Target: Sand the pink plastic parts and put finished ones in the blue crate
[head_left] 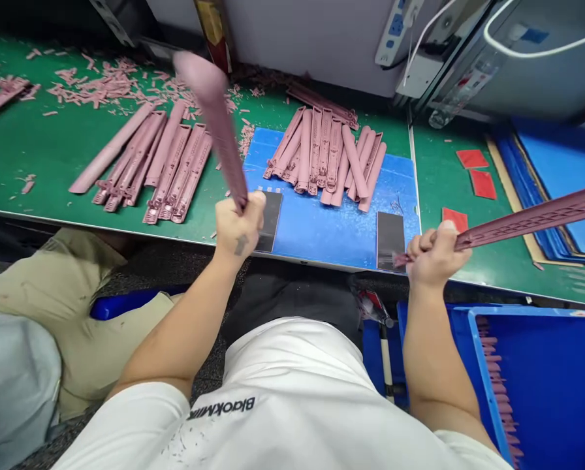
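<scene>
pink strips (220, 127) — smooth plastic | white shirt (297, 391) — matt cloth

Over the left edge of the blue mat (322, 228), the left hand (241, 222) is hiding one end of a pink strip (224, 137), whose upper end is blurring. Right of the mat, the right hand (434, 256) is covering a stretch of a second pink strip (532, 219), which is running past the view's right edge. Below and right of the mat, a blue crate (542, 312) is leaving the frame. Left of the mat, a neighbouring person (91, 326) is being cut off.
</scene>
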`<state>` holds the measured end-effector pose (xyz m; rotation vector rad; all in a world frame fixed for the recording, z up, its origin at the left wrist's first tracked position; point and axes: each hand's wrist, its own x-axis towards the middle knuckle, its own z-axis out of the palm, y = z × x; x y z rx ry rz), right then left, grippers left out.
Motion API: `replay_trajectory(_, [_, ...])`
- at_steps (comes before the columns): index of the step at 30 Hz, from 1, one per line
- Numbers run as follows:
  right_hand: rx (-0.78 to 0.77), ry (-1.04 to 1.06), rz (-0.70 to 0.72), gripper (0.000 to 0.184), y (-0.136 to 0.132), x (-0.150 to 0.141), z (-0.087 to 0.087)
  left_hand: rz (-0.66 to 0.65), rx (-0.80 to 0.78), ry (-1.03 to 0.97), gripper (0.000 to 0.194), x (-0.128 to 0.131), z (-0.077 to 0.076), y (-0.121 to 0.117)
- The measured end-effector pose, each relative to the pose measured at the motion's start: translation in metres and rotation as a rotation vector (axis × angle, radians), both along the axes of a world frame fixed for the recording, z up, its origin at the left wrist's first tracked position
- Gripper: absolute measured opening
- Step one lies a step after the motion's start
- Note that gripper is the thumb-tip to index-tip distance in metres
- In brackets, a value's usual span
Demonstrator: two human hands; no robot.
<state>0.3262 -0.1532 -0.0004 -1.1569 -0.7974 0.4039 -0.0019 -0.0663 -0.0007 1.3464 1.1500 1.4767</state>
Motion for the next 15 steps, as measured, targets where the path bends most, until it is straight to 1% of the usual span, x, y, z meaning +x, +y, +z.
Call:
replay_trajectory(1, [-0.033,-0.005,0.039,0.077,-0.0005,0.0000,0.0003,-0.036,-0.021,0.024,0.074,-0.0004,-0.0005,0.0009])
replay_trajectory(2, [-0.043,-0.013,0.053,0.076,-0.0006,0.0002,0.0004,-0.041,-0.024,0.026,0.074,-0.0006,-0.0012,0.0020])
replay_trajectory(3, [-0.026,-0.017,0.039,0.077,-0.0002,0.0004,0.0004,-0.008,-0.009,0.002,0.073,-0.0008,-0.0020,0.0030])
replay_trajectory(5, [0.041,-0.007,-0.034,0.080,0.0020,0.0007,0.0004,0.087,0.019,-0.058,0.072,-0.0011,-0.0035,0.0042])
replay_trajectory(6, [0.050,-0.004,-0.040,0.080,0.0032,0.0005,0.0006,0.085,0.019,-0.062,0.071,-0.0013,-0.0040,0.0042])
replay_trajectory(9, [-0.024,-0.024,0.032,0.080,0.0048,-0.0013,0.0023,-0.017,-0.009,-0.017,0.068,-0.0021,-0.0041,0.0030])
replay_trajectory(13, [0.005,-0.008,-0.030,0.080,0.0043,-0.0029,0.0041,0.056,0.019,-0.046,0.068,-0.0028,-0.0050,0.0043])
replay_trajectory(15, [-0.039,-0.019,0.023,0.080,0.0050,-0.0030,0.0040,0.004,-0.027,-0.010,0.067,-0.0021,-0.0059,0.0056])
